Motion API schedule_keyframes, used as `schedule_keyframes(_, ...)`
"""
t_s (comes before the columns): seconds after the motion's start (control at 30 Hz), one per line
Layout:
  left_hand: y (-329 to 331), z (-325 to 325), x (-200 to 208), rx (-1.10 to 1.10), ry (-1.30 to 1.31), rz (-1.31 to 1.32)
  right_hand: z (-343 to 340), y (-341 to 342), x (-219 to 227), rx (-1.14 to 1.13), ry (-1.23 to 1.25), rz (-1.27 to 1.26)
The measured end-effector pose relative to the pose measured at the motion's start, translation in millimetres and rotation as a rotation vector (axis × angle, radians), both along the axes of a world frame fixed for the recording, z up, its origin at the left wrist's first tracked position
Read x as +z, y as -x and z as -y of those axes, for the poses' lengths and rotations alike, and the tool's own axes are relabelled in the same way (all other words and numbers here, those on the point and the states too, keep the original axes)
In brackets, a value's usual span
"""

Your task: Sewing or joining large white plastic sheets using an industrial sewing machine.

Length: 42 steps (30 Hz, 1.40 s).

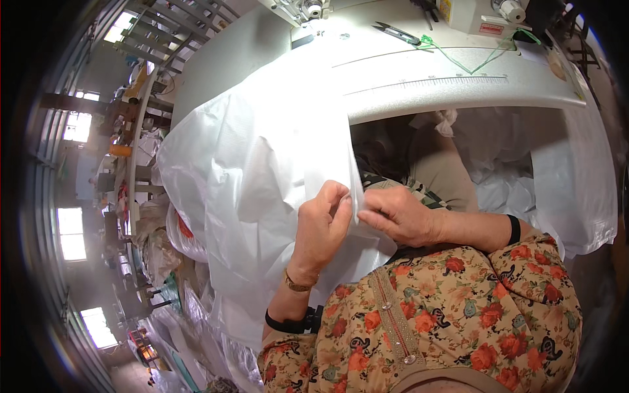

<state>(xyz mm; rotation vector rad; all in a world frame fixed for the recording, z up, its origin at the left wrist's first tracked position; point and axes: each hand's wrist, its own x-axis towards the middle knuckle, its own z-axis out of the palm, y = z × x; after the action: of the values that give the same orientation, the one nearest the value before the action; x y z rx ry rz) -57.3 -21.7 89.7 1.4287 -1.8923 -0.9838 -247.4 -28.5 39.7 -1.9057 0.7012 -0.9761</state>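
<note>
A large sheet of white, slightly shiny material [242,157] hangs over the front edge of the sewing table and down toward my lap. My left hand [324,213] pinches the sheet's right edge between thumb and fingers. Close beside it, my right hand [396,213] is closed on the same edge, its fingertips curled inward. Between the hands the edge looks folded over in a narrow strip. At the top, the sheet runs up under the brightly lit sewing machine head [313,9], where glare hides the detail.
Thread snips [397,34] lie on the table [367,56], with green thread [468,69] trailing to their right. A ruler scale [452,79] runs along the front edge. More white material [576,170] hangs at the right. Metal racks [167,29] and bundled goods stand at the left.
</note>
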Motion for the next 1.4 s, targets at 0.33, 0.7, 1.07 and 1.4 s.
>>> schedule_keyframes(0.33, -1.7, -1.2, -5.3, 0.12, -0.263, -0.253, -3.6, -16.6, -3.7, 0.11, 0.417, -0.098)
schedule_keyframes(0.7, -26.7, 47.3, 44.3, -0.22, -0.052, 0.192, 112.7, -3.5, 25.6, -0.112, 0.693, -0.462)
schedule_keyframes(1.07, -47.3, 238.5, 40.3, 0.161, 0.545, 0.828, 115.0, -9.1, 23.4, -0.03, 0.656, -0.154)
schedule_keyframes(1.4, -23.0, 285.6, 38.4, 0.179, 0.811, 1.22, 110.1, -17.8, 27.7, -0.04, 0.697, -0.259)
